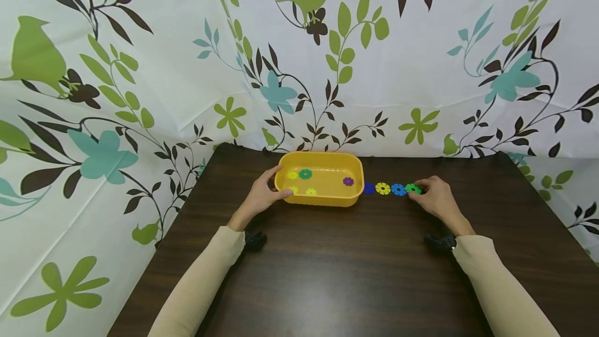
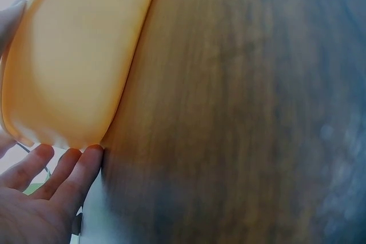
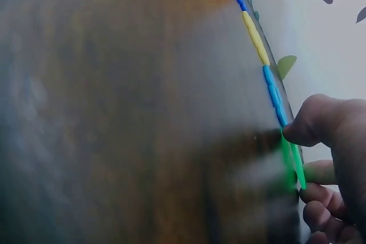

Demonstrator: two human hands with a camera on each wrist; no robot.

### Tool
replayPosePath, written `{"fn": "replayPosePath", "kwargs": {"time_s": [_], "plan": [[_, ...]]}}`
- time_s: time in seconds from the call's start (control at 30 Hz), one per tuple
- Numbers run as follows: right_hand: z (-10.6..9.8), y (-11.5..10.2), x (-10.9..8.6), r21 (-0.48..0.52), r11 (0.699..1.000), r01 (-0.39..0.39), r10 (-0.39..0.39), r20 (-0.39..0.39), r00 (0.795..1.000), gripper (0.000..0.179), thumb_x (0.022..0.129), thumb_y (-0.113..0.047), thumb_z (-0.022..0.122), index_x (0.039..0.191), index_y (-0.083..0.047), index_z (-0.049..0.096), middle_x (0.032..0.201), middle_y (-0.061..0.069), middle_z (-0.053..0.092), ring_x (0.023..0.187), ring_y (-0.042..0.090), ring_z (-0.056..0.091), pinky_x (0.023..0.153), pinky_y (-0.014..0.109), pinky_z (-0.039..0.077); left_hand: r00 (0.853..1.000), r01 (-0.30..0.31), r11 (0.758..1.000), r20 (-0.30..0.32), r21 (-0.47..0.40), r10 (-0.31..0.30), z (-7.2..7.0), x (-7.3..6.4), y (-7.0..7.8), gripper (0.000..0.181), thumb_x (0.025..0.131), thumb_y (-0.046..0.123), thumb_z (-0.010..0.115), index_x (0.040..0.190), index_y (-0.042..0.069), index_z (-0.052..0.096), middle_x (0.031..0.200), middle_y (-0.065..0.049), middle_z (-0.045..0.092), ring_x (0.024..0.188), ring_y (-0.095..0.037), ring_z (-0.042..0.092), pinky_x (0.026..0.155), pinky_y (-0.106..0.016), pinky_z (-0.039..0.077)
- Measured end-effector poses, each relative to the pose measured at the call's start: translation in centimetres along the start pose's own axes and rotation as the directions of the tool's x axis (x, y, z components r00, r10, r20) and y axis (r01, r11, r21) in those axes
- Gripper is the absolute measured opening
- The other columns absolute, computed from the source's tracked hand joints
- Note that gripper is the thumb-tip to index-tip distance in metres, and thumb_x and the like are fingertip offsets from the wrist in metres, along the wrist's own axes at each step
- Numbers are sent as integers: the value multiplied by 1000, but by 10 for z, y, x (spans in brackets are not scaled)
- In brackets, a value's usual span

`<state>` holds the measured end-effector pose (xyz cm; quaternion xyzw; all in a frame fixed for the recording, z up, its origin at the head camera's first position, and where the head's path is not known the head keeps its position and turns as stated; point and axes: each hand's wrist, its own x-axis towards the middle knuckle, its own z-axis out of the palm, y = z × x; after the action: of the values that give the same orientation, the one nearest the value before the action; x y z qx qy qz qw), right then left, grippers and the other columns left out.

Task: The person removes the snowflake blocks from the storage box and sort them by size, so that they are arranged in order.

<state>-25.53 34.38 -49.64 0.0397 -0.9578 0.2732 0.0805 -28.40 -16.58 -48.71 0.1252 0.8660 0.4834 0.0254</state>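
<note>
A yellow plastic basin [image 1: 327, 201] stands toward the back of the table. My left hand [image 1: 263, 192] grips its left end, the thumb over the near rim and the fingers [image 2: 77, 178] against the end wall. Inside lie several flower-shaped discs: yellow-green ones, a teal disc [image 1: 305, 173] and a purple disc [image 1: 348, 181]. To the basin's right runs a row of discs: a dark blue disc [image 1: 369, 188], a yellow disc [image 1: 382, 188] and a light blue disc [image 1: 398, 189]. At the row's right end my right hand [image 1: 436, 196] pinches a green disc [image 3: 296, 164] between thumb and fingers.
The dark wooden table [image 1: 323, 269] reaches back to a white curtain [image 1: 299, 56] printed with birds and leaves. This curtain also hangs along the left side. Each wrist wears a black band [image 1: 441, 242].
</note>
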Motion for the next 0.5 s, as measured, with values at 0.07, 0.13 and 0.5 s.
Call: {"fn": "replayPosePath", "kwargs": {"time_s": [0.07, 0.13, 0.5], "plan": [[0, 1, 0, -2, 1000, -2, 2, -10, 1000, 50, 96, -21, 78, 129, 15, 71, 123, 38, 62, 100, 46, 66, 82, 58, 56, 1000, -5, 1000, -1, 1, 5, 0, 0, 0, 93, 91, 36, 89, 168, 13, 41, 151, -19, 57, 125, -33, 60, 98, -37, 60], [0, 3, -1, -1, 1000, -6, 6, -18, 1000, 49, 96, -21, 78, 128, 15, 71, 122, 38, 63, 100, 46, 66, 82, 58, 56, 1000, -5, 1000, -2, 1, 5, 0, 0, 0, 94, 91, 36, 89, 168, 12, 42, 151, -19, 57, 124, -32, 60, 97, -36, 60], [-5, 3, -1, 10, 1000, -8, 8, 13, 1000, 51, 99, -22, 78, 132, 16, 69, 122, 38, 62, 102, 48, 66, 84, 60, 56, 1000, 12, 1000, 1, 4, -12, 0, 0, 1, 95, 91, 38, 89, 169, 14, 40, 164, -17, 50, 126, -33, 59, 99, -39, 59]]}}
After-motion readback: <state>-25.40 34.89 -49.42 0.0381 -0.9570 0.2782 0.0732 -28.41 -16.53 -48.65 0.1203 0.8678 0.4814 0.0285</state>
